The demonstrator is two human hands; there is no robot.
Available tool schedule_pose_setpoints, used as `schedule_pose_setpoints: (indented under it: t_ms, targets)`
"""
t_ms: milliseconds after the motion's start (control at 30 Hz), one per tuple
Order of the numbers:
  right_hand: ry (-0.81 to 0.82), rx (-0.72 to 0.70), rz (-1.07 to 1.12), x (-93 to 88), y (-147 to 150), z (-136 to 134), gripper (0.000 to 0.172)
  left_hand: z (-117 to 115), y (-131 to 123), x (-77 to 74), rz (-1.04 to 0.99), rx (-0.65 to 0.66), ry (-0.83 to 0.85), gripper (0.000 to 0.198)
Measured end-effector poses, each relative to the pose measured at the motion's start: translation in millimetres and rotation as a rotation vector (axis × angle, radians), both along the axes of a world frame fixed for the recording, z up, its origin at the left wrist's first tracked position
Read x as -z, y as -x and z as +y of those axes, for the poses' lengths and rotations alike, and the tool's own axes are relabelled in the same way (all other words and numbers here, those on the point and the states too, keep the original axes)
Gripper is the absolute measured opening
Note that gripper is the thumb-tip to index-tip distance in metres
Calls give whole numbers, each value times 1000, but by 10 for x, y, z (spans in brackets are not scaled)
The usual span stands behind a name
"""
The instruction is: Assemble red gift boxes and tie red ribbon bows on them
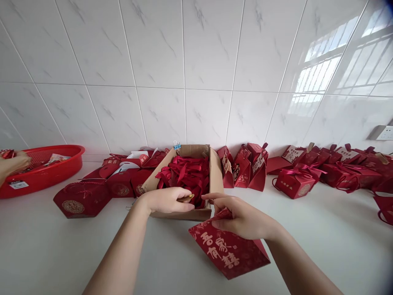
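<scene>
While the right hand (pixel 241 217) holds one red printed box (pixel 224 252) by its upper edge, nearest, the left hand (pixel 167 200) pinches a small gold-tipped item (pixel 186 199), its kind hard to make out, at the near end of a carton (pixel 181 214). Carton contents: red ribbons (pixel 184 172). Flanking, on the bench (pixel 166 258): finished-looking gift boxes (pixel 82 200). Behind: tiled wall (pixel 208 49).

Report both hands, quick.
Left hand: holding a small gold-tipped item, too hidden to identify.
Right hand: holding a red gift box with pale characters.

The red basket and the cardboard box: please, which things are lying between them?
In the head view, a group of red gift boxes lies between the red basket and the cardboard box.
</scene>
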State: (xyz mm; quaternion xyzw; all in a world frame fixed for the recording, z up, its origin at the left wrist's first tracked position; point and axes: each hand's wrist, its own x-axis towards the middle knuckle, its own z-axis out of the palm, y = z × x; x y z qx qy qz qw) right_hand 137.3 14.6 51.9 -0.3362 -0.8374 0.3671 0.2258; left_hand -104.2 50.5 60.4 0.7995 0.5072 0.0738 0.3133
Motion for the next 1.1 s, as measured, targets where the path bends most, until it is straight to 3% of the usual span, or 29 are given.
schedule_pose_setpoints:
  t_ms: [367, 533, 633, 800, 967, 1100]
  targets:
    - [-33, -16, 20, 13, -3, 14, 16, 28, -67, 0, -115, -89, -115, 41]
    - [45, 70, 153, -31, -107, 27, 19, 17, -83, -77, -278, -284, -325, 43]
    - [106, 78, 285, -99, -229, 6, 20, -86, -81, -171, -372, -337, -390, 48]
    - [11, 70, 312, -239, -399, -156, 21, -387, -156, -287, -176, -199, -461, 38]
    - [-83, 23, 230, -314, -436, -332, 17, -521, -199, -252, 107, -157, -644, 33]
    - [-155, -16, 218, -313, -412, -364, 14, -523, -232, -281, 88, -93, -728, 31]
